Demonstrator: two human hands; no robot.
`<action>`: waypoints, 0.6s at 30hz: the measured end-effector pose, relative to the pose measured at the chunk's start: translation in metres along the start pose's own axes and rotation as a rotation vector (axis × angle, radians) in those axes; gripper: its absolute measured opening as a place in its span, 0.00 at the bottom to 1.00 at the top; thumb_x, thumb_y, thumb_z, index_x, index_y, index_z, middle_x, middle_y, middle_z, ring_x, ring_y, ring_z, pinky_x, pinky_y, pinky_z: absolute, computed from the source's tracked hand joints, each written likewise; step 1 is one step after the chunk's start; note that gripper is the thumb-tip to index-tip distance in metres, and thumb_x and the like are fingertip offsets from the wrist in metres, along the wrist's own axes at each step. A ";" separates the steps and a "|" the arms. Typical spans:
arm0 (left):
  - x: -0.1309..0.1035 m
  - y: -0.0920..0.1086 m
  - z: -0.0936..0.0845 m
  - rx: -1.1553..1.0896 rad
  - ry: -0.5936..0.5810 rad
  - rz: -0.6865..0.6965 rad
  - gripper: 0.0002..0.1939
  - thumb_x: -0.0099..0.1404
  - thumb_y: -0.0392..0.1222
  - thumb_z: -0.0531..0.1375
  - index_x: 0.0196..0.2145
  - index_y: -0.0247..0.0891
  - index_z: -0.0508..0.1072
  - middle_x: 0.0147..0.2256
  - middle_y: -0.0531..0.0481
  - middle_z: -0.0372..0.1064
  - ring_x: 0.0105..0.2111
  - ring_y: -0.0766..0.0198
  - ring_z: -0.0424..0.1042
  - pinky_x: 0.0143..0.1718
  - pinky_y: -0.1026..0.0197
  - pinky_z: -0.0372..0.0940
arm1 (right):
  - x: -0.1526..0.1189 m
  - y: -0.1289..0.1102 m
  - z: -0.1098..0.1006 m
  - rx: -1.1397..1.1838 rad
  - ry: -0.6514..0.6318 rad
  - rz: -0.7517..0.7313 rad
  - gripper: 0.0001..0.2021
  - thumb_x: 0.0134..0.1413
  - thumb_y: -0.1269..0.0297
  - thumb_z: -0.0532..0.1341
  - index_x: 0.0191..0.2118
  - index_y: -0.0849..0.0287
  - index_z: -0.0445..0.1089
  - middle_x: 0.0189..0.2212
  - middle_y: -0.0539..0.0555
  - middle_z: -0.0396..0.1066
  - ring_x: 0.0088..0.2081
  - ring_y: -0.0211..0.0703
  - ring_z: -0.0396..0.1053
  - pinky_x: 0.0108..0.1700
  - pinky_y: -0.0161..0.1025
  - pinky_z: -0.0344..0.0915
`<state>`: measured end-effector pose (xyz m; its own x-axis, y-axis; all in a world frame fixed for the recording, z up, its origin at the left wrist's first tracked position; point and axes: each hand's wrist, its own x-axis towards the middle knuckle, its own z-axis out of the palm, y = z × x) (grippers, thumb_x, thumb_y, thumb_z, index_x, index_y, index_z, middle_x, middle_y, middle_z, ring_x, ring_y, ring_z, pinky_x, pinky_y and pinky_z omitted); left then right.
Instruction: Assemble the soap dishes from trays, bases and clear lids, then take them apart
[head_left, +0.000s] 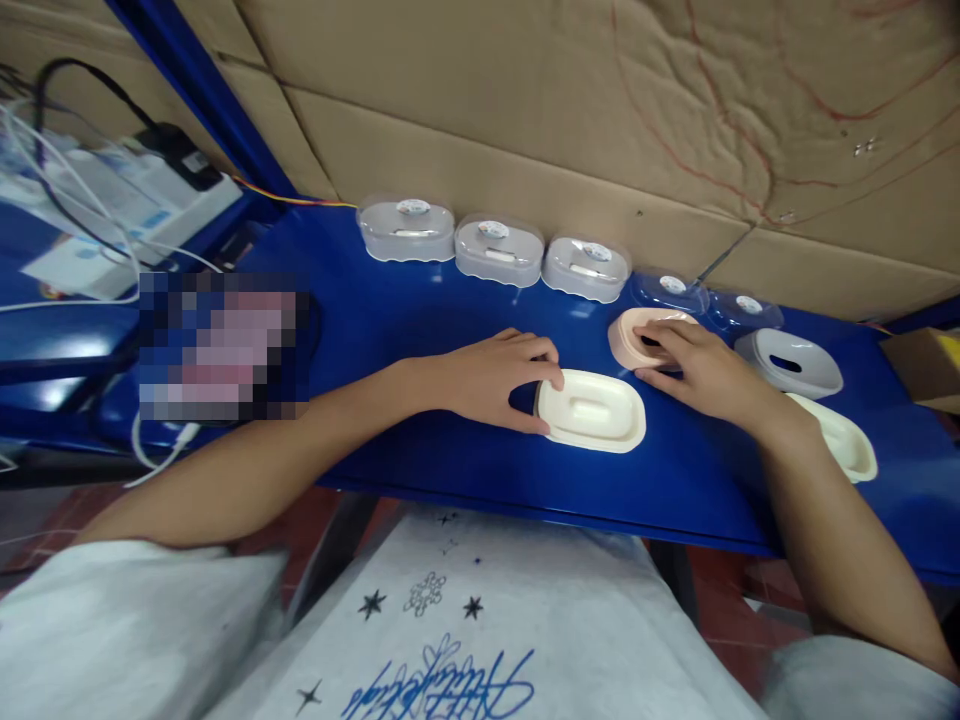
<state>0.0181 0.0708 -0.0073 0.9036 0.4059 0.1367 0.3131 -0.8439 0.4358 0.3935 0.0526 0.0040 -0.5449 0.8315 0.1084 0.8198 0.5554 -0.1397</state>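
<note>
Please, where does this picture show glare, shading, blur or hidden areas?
Head view: pale glare spots on the glossy blue plain tabletop; head view: the cream oval plastic dish shows only soft shading; head view: print on small white oval stickers is too soft to read; head view: square mosaic blocks cover something at left.

Before me, a glossy blue tabletop [427, 315] backs onto a wall of brown cardboard panels [480, 120], a blue post [214, 95] slanting at upper left. Reddish floor tiles [726, 588] show beneath my table's edge.

Head-worn camera — facing forward and down — close above blue table [427, 310].
</note>
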 end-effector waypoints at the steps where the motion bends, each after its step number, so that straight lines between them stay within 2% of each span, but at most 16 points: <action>1: 0.000 0.000 0.000 0.003 -0.010 -0.003 0.29 0.70 0.64 0.70 0.58 0.41 0.79 0.59 0.39 0.72 0.57 0.45 0.73 0.63 0.47 0.61 | 0.000 -0.003 -0.002 0.020 -0.011 -0.019 0.30 0.73 0.44 0.60 0.72 0.52 0.67 0.67 0.66 0.72 0.69 0.69 0.70 0.70 0.68 0.68; 3: 0.000 0.001 0.000 0.004 -0.011 0.000 0.29 0.70 0.64 0.71 0.57 0.41 0.79 0.60 0.38 0.72 0.59 0.44 0.72 0.64 0.47 0.60 | 0.000 -0.008 -0.005 0.037 -0.009 -0.030 0.31 0.71 0.43 0.62 0.73 0.48 0.65 0.71 0.64 0.67 0.72 0.70 0.66 0.71 0.70 0.65; 7: 0.000 0.001 0.001 -0.019 0.010 0.012 0.29 0.68 0.66 0.72 0.52 0.40 0.77 0.69 0.36 0.66 0.67 0.42 0.68 0.67 0.47 0.56 | -0.002 -0.006 -0.007 -0.032 0.020 0.060 0.36 0.67 0.41 0.65 0.75 0.46 0.62 0.80 0.64 0.52 0.78 0.80 0.52 0.72 0.76 0.57; 11: 0.001 0.002 0.000 -0.058 -0.008 0.010 0.28 0.65 0.67 0.74 0.46 0.41 0.74 0.64 0.39 0.73 0.65 0.44 0.71 0.66 0.49 0.56 | -0.002 0.009 -0.003 0.012 -0.043 0.064 0.38 0.66 0.41 0.65 0.76 0.50 0.61 0.79 0.68 0.53 0.78 0.80 0.54 0.74 0.75 0.56; 15: 0.001 0.003 -0.002 -0.067 -0.011 0.004 0.28 0.65 0.65 0.75 0.45 0.40 0.74 0.62 0.40 0.75 0.63 0.45 0.72 0.64 0.50 0.56 | -0.005 0.014 -0.003 0.024 -0.066 0.074 0.38 0.67 0.40 0.64 0.76 0.46 0.58 0.79 0.66 0.53 0.78 0.81 0.52 0.72 0.80 0.56; 18: 0.001 0.003 -0.002 -0.065 -0.015 -0.004 0.28 0.66 0.66 0.74 0.46 0.40 0.74 0.62 0.40 0.74 0.63 0.45 0.72 0.64 0.51 0.56 | -0.009 0.010 -0.006 0.047 -0.110 0.070 0.36 0.65 0.45 0.66 0.74 0.42 0.59 0.79 0.63 0.53 0.78 0.82 0.51 0.71 0.83 0.55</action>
<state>0.0190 0.0693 -0.0041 0.9066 0.4039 0.1220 0.2979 -0.8174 0.4930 0.4076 0.0505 0.0074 -0.5047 0.8632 -0.0114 0.8488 0.4938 -0.1891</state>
